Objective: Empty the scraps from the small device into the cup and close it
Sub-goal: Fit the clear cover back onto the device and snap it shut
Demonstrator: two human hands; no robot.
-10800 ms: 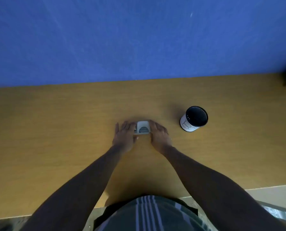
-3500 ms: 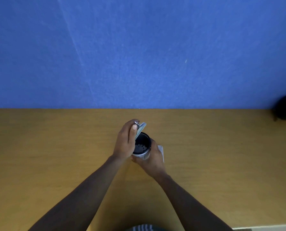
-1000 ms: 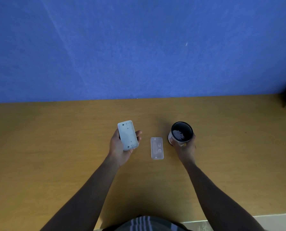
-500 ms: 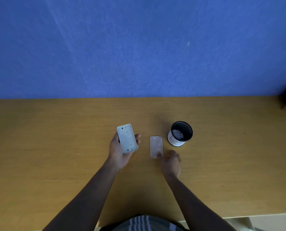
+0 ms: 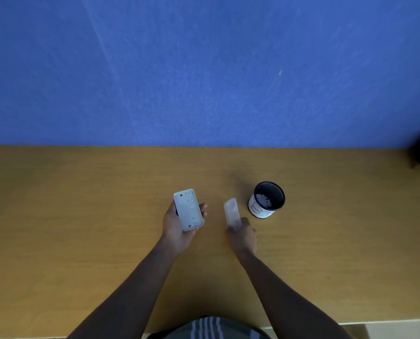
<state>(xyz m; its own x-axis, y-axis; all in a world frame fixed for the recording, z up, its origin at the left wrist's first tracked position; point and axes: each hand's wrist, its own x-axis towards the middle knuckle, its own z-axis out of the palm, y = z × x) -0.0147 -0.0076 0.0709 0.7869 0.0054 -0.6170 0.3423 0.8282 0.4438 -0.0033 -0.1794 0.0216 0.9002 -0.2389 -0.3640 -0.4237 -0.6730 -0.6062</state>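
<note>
Your left hand [image 5: 179, 228] cradles the small device [image 5: 188, 209], open face up, fingers wrapped around its edges, above the wooden table [image 5: 81, 216]. At its 3 o'clock, your right hand [image 5: 243, 234] pinches the near end of the clear cover [image 5: 232, 212]; it appears blurred. The cup [image 5: 267, 200] stands upright further toward 3 o'clock, near the cover, white scraps [image 5: 264, 200] inside.

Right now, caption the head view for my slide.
Left hand holds the open device; right hand lifts its clear cover beside the scrap-filled cup.
</note>
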